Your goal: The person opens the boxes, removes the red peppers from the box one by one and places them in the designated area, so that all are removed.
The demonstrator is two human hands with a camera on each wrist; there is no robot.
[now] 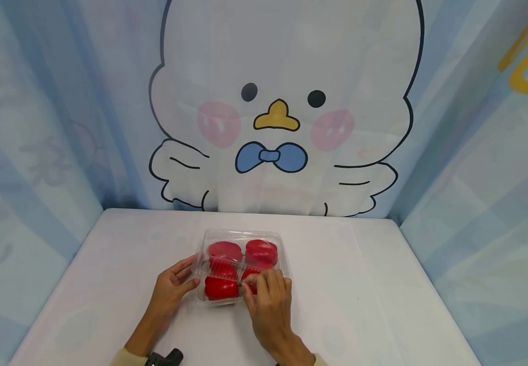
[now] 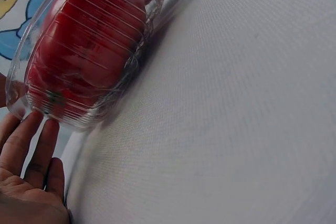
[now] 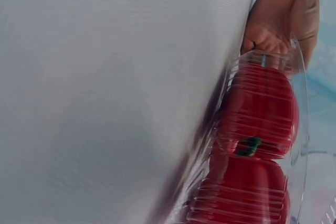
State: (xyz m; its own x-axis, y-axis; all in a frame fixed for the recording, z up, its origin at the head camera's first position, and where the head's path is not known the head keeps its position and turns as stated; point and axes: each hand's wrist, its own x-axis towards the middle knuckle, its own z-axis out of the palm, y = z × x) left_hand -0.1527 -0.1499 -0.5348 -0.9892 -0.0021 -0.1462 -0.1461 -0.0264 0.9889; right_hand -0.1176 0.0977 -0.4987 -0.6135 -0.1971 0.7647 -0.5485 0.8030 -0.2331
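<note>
A clear plastic clamshell box (image 1: 202,239) of several red bell peppers (image 1: 221,288) sits on the white table. My left hand (image 1: 172,284) is at the box's left side, fingers fairly straight; in the left wrist view the fingertips (image 2: 51,124) meet its ridged lower corner. My right hand (image 1: 270,300) bends over the front right part, thumb and forefinger pinching the front of the box beside a pepper's green stem, hiding part of that pepper. In the right wrist view, the ridged plastic covers two peppers (image 3: 268,106), and the left hand (image 3: 286,14) shows beyond.
The white cloth-covered table (image 1: 360,295) extends around the box. Behind it hangs a pale curtain printed with a white cartoon bird (image 1: 291,56). Blue-patterned curtains (image 1: 17,152) close off both sides. A black strap (image 1: 165,357) is around the left wrist.
</note>
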